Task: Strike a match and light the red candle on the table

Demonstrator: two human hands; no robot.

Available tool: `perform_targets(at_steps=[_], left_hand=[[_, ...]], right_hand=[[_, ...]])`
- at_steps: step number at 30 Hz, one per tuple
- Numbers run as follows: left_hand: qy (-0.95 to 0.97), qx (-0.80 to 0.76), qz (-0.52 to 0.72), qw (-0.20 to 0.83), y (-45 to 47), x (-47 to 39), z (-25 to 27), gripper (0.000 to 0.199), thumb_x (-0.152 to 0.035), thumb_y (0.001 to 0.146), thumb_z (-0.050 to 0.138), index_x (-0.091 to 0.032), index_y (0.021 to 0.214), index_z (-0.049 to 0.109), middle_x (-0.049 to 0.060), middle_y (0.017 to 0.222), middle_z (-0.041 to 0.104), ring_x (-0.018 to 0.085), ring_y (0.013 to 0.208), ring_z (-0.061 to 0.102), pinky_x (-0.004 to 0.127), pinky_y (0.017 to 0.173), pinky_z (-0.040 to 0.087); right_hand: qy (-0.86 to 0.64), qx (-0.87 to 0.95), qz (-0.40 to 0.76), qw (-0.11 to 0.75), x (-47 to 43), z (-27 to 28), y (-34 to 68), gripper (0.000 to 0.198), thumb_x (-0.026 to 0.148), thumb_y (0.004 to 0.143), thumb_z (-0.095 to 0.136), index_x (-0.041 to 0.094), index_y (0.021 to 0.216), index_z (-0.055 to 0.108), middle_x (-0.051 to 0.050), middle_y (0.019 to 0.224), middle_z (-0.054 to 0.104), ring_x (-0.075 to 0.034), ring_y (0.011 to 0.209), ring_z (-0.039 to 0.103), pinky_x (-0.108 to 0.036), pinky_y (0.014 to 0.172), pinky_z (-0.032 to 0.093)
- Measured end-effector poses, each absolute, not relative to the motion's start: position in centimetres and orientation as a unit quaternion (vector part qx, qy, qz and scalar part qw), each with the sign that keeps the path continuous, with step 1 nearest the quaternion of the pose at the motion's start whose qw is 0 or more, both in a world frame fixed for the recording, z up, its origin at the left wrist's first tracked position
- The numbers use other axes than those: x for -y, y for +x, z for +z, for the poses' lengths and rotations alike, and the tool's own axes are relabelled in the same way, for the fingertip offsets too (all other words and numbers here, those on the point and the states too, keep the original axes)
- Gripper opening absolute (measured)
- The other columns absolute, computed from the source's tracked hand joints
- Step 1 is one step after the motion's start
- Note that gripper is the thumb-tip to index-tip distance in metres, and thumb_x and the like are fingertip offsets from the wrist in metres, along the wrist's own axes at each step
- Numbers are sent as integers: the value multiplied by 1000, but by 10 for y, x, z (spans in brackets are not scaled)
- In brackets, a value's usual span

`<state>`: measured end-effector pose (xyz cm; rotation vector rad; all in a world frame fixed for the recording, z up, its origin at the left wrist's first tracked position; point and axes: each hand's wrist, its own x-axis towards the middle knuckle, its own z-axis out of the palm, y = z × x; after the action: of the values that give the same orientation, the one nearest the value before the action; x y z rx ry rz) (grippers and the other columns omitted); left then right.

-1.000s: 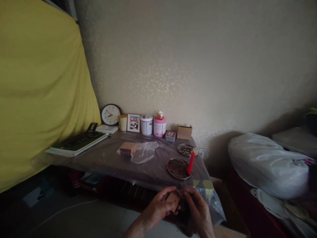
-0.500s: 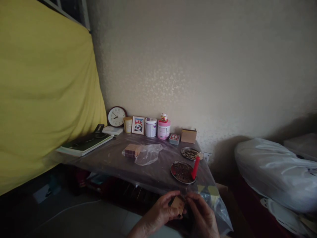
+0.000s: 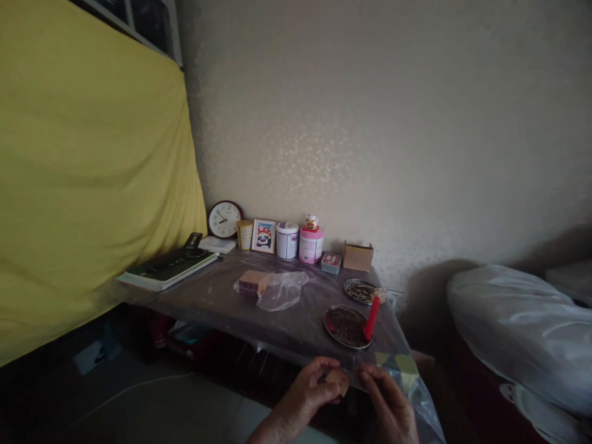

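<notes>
My left hand (image 3: 315, 390) grips a small tan matchbox (image 3: 338, 380) between thumb and fingers, just in front of the table edge. To its right, my right hand (image 3: 389, 401) has thumb and forefinger pinched together, a little apart from the box. Whatever is between those fingertips is too small and dark to make out. Beyond the hands, a red candle (image 3: 372, 319) stands, tilted slightly, on the right side of a round metal plate (image 3: 340, 336). Behind it, another metal plate (image 3: 352, 295) holds a pile of matchsticks (image 3: 367, 292).
A brown stack of small boxes (image 3: 251, 282) lies in clear plastic wrap (image 3: 283, 290) on the plastic-covered table (image 3: 203, 303). Along the wall stand a clock (image 3: 225, 219), a panda picture (image 3: 264, 236), two tins (image 3: 287, 241) and a cardboard box (image 3: 357, 256). A large book (image 3: 169, 270) lies left.
My right hand has moved away from the matchbox to the right, opening a gap. The left hand keeps hold of the box. The whole view has shifted slightly.
</notes>
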<state>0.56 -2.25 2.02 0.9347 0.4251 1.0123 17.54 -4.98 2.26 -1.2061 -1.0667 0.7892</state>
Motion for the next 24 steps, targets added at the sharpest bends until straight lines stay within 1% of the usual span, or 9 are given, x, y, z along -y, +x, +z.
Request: perform_targets(at_steps=[4, 8, 11, 15, 19, 24], left_hand=[[431, -188, 468, 748, 7, 24, 23, 41, -27, 63, 75, -17, 100, 60, 9, 99, 66, 19, 86, 59, 30, 71, 42], [452, -196, 467, 734, 5, 25, 25, 43, -27, 61, 77, -17, 99, 61, 8, 95, 66, 19, 84, 59, 30, 72, 42], [474, -206, 447, 730, 2, 27, 29, 44, -27, 62, 77, -18, 101, 59, 7, 93, 66, 19, 84, 59, 30, 74, 41], [490, -231, 418, 729, 0, 30, 35, 46, -27, 64, 76, -19, 104, 56, 5, 89, 67, 18, 82, 59, 30, 74, 42], [502, -233, 421, 719, -3, 31, 37, 42, -26, 67, 73, -20, 105, 55, 4, 95, 67, 18, 90, 59, 30, 80, 41], [514, -227, 439, 701, -8, 26, 32, 39, -24, 72, 69, -21, 109, 57, 7, 107, 66, 21, 100, 57, 32, 86, 41]], right_hand=[[-497, 431, 373, 654, 48, 21, 177, 27, 42, 64, 73, 22, 82, 67, -3, 84, 71, -21, 82, 66, -25, 71, 53], [-485, 417, 403, 654, 49, 26, 175, 28, 42, 64, 73, 21, 82, 66, -3, 84, 71, -21, 81, 66, -27, 71, 54], [-501, 418, 382, 655, 51, 32, 174, 30, 43, 63, 74, 20, 80, 65, -2, 81, 70, -19, 79, 65, -25, 71, 53], [-491, 382, 372, 689, 52, 35, 176, 29, 41, 62, 75, 19, 77, 64, 1, 75, 67, -15, 73, 64, -21, 68, 52], [-457, 317, 426, 714, 52, 37, 174, 27, 38, 62, 77, 19, 76, 62, 3, 74, 67, -13, 70, 65, -20, 70, 52], [-419, 311, 477, 708, 54, 41, 168, 21, 34, 65, 76, 20, 75, 64, 2, 82, 71, -12, 77, 66, -20, 76, 51]])
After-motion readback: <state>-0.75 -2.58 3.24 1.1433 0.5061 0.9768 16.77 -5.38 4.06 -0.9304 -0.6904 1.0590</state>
